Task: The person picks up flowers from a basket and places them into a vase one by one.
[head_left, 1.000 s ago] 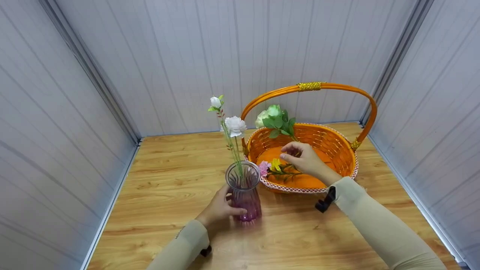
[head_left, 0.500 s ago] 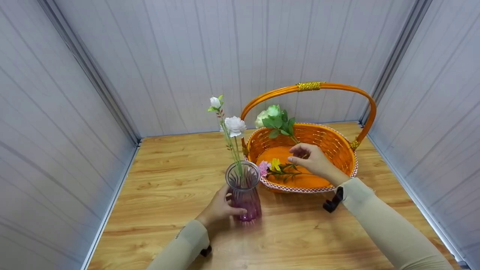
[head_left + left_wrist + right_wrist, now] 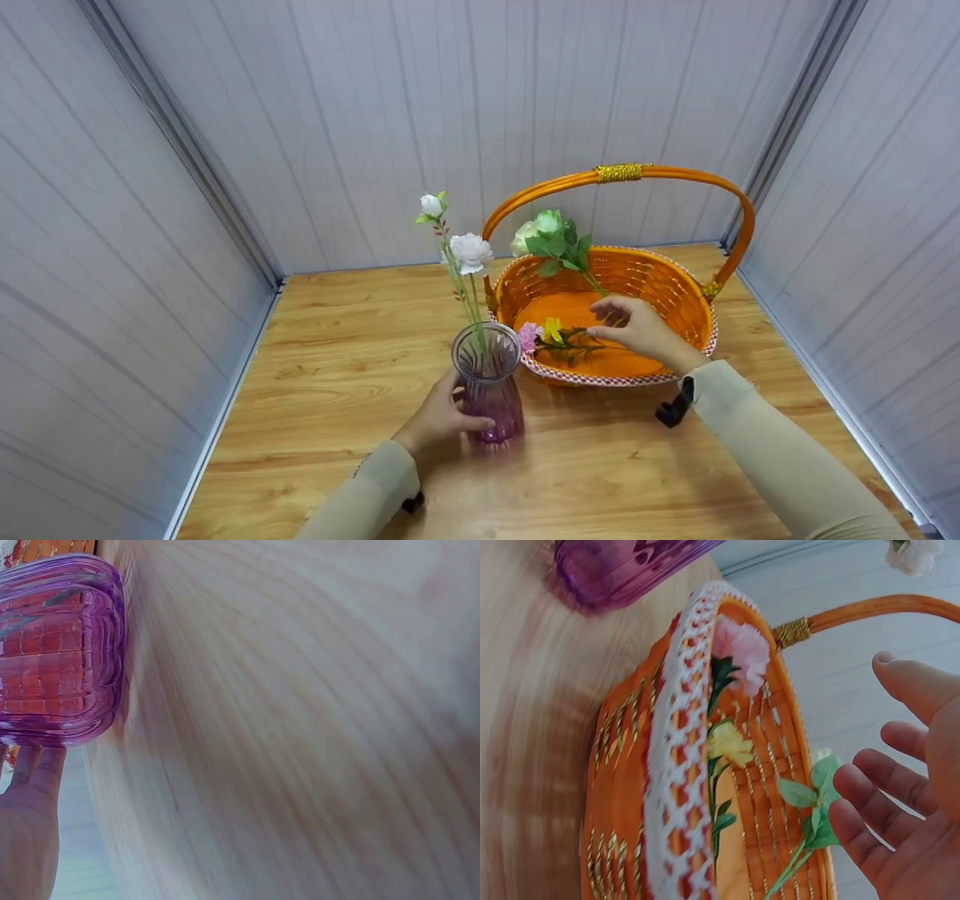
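On the tabletop, my left hand (image 3: 435,416) holds the lower body of a ribbed glass vase (image 3: 495,401), purple at its base. Two stems rise from its mouth, one with a white bud (image 3: 430,205), the other with a full white flower (image 3: 470,253). My right hand (image 3: 636,326) hovers above the orange basket (image 3: 619,380), fingers loosely bent and nothing between them. A leafy stem with pale green-white roses (image 3: 547,223) leans over the basket's back left rim, close to those fingers. Inside lie a pink carnation (image 3: 742,652) and a yellow flower (image 3: 731,744).
The basket's tall arched handle (image 3: 619,173) stands above the right forearm's side of the table. White panel walls (image 3: 360,135) enclose the wooden table (image 3: 337,352) at the back and both sides. The vase stands just left of the basket.
My right hand has shifted to the right and slightly down over the basket, away from the pink and yellow flowers. My left hand and the vase stay put.
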`<control>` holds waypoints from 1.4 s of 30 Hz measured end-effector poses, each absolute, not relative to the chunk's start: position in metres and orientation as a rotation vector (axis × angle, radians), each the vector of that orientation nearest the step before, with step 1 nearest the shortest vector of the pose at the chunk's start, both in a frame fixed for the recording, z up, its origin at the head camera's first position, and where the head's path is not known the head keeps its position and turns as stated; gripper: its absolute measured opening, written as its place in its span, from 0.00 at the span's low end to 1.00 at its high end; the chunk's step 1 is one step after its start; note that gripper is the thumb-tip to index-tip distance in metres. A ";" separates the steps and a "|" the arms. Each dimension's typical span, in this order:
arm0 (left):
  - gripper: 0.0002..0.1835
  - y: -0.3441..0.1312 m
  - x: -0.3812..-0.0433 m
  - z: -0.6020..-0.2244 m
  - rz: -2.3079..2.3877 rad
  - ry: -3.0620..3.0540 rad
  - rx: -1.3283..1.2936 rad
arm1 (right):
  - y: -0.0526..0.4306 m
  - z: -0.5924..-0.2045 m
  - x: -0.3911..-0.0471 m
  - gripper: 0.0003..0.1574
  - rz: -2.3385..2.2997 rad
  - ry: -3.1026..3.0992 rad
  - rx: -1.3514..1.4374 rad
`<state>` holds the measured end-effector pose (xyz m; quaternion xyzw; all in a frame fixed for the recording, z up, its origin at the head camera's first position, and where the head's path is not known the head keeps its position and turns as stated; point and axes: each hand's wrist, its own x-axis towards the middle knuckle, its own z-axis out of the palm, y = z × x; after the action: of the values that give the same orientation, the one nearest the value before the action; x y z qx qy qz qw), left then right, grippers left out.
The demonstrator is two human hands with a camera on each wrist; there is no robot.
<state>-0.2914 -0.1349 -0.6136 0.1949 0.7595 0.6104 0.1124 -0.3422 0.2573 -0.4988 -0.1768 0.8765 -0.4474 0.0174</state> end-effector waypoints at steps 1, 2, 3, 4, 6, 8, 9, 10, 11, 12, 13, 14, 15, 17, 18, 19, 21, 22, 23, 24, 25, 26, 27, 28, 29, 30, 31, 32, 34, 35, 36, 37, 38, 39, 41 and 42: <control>0.58 -0.135 -0.291 -0.614 1.791 2.229 0.571 | 0.258 -0.501 -0.343 0.26 -1.374 2.732 -0.542; 0.58 -0.135 -0.291 -0.614 1.789 2.231 0.568 | 0.259 -0.502 -0.343 0.26 -1.359 2.737 -0.539; 0.58 -0.135 -0.291 -0.614 1.788 2.232 0.565 | 0.260 -0.504 -0.344 0.26 -1.345 2.738 -0.533; 0.58 -0.135 -0.291 -0.614 1.788 2.231 0.560 | 0.261 -0.505 -0.344 0.27 -1.332 2.737 -0.528; 0.58 -0.135 -0.291 -0.614 1.790 2.230 0.550 | 0.263 -0.508 -0.346 0.28 -1.313 2.734 -0.516; 0.58 -0.135 -0.291 -0.615 1.791 2.230 0.546 | 0.266 -0.511 -0.347 0.29 -1.301 2.732 -0.519; 0.58 -0.135 -0.292 -0.615 1.795 2.227 0.550 | 0.267 -0.512 -0.348 0.29 -1.300 2.731 -0.517; 0.57 -0.135 -0.292 -0.615 1.797 2.227 0.553 | 0.268 -0.514 -0.349 0.29 -1.299 2.731 -0.518; 0.57 -0.135 -0.292 -0.616 1.796 2.231 0.559 | 0.269 -0.516 -0.350 0.28 -1.301 2.731 -0.520; 0.57 -0.135 -0.292 -0.616 1.794 2.235 0.563 | 0.271 -0.518 -0.352 0.28 -1.303 2.730 -0.521; 0.57 -0.135 -0.292 -0.616 1.794 2.236 0.567 | 0.273 -0.520 -0.353 0.28 -1.302 2.728 -0.519; 0.57 -0.135 -0.292 -0.616 1.795 2.236 0.572 | 0.274 -0.523 -0.354 0.28 -1.304 2.725 -0.515; 0.57 -0.135 -0.292 -0.616 1.795 2.236 0.572 | 0.276 -0.525 -0.355 0.28 -1.304 2.722 -0.512; 0.57 -0.136 -0.292 -0.617 1.788 2.243 0.568 | 0.279 -0.529 -0.357 0.29 -1.298 2.716 -0.505; 0.57 -0.136 -0.292 -0.617 1.787 2.244 0.566 | 0.281 -0.531 -0.358 0.30 -1.297 2.710 -0.500; 0.57 -0.136 -0.292 -0.617 1.789 2.241 0.565 | 0.282 -0.533 -0.359 0.31 -1.291 2.706 -0.495; 0.57 -0.135 -0.292 -0.617 1.788 2.242 0.562 | 0.285 -0.537 -0.360 0.32 -1.288 2.691 -0.489; 0.57 -0.135 -0.292 -0.617 1.789 2.242 0.562 | 0.286 -0.538 -0.361 0.33 -1.284 2.686 -0.488; 0.56 -0.135 -0.292 -0.617 1.793 2.240 0.565 | 0.288 -0.539 -0.363 0.33 -1.273 2.683 -0.497; 0.56 -0.135 -0.292 -0.617 1.800 2.234 0.572 | 0.289 -0.540 -0.363 0.34 -1.266 2.678 -0.495; 0.56 -0.135 -0.292 -0.617 1.805 2.228 0.574 | 0.290 -0.541 -0.364 0.35 -1.256 2.675 -0.495; 0.56 -0.135 -0.292 -0.617 1.807 2.226 0.575 | 0.291 -0.542 -0.365 0.36 -1.252 2.668 -0.494; 0.56 -0.134 -0.292 -0.617 1.810 2.224 0.577 | 0.292 -0.543 -0.365 0.37 -1.240 2.665 -0.492; 0.56 -0.134 -0.292 -0.617 1.812 2.221 0.577 | 0.293 -0.544 -0.365 0.38 -1.229 2.661 -0.492; 0.56 -0.134 -0.292 -0.617 1.813 2.218 0.577 | 0.294 -0.545 -0.366 0.39 -1.217 2.655 -0.491; 0.56 -0.134 -0.291 -0.617 1.816 2.214 0.577 | 0.295 -0.546 -0.366 0.40 -1.210 2.647 -0.482; 0.56 -0.134 -0.291 -0.617 1.815 2.214 0.574 | 0.296 -0.547 -0.366 0.41 -1.198 2.641 -0.485; 0.56 -0.134 -0.291 -0.618 1.815 2.213 0.575 | 0.297 -0.548 -0.366 0.41 -1.185 2.636 -0.487; 0.57 -0.134 -0.291 -0.618 1.816 2.209 0.573 | 0.299 -0.550 -0.367 0.42 -1.154 2.630 -0.497; 0.57 -0.134 -0.291 -0.618 1.816 2.205 0.574 | 0.299 -0.551 -0.367 0.42 -1.141 2.628 -0.500; 0.57 -0.135 -0.292 -0.618 1.817 2.204 0.577 | 0.300 -0.552 -0.367 0.42 -1.132 2.627 -0.504; 0.57 -0.135 -0.292 -0.618 1.814 2.206 0.575 | 0.300 -0.553 -0.368 0.42 -1.120 2.628 -0.502; 0.58 -0.135 -0.292 -0.618 1.811 2.208 0.570 | 0.301 -0.553 -0.368 0.43 -1.109 2.629 -0.502; 0.58 -0.135 -0.292 -0.617 1.807 2.213 0.569 | 0.301 -0.553 -0.369 0.43 -1.100 2.628 -0.500; 0.58 -0.135 -0.291 -0.616 1.802 2.220 0.566 | 0.301 -0.554 -0.371 0.44 -1.082 2.625 -0.489; 0.57 -0.135 -0.291 -0.615 1.800 2.225 0.562 | 0.302 -0.554 -0.371 0.44 -1.073 2.622 -0.487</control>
<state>-0.2911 -0.1353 -0.6153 0.1916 0.7580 0.6132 0.1124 -0.3715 0.3017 -0.5541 -0.1679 0.9039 -0.3701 0.1331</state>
